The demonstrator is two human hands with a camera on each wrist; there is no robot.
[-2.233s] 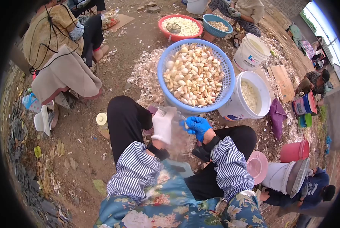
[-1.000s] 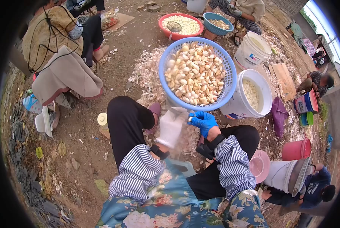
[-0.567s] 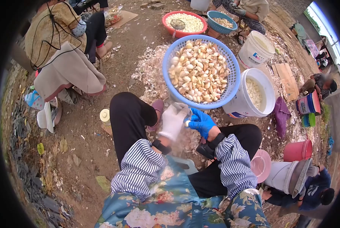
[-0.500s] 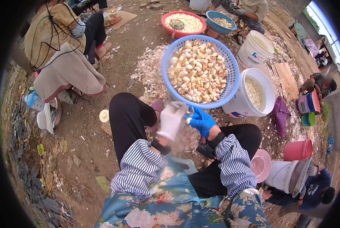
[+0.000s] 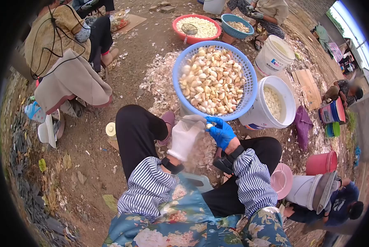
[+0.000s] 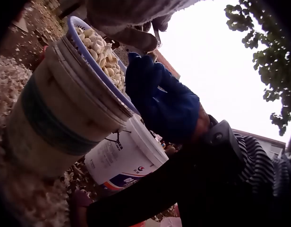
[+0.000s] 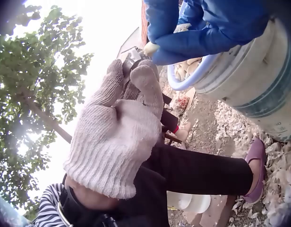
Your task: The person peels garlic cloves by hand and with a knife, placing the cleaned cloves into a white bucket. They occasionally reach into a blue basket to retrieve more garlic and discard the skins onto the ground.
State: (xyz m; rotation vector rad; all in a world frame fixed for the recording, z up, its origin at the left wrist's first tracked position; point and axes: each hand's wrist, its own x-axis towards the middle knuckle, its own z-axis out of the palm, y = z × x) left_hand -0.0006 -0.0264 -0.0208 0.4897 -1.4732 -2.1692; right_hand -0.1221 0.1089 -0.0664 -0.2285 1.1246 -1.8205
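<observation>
Clove (image 7: 150, 48) part hidden, right hand (image 5: 222, 133) | left hand (image 5: 187, 138): tool (image 7: 132, 58), possibly bladed

blue-gloved right hand (image 7: 210, 39) pinches clove (image 7: 150, 48); knit-gloved left hand (image 7: 120, 126) grips metal tool (image 7: 132, 59)

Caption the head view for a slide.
Blue-gloved right hand pinches a clove; white-gloved left hand close by; garlic basket beyond.

Labels (image 5: 276, 63), white buckets (image 5: 256, 110), print seemingly unreadable
</observation>
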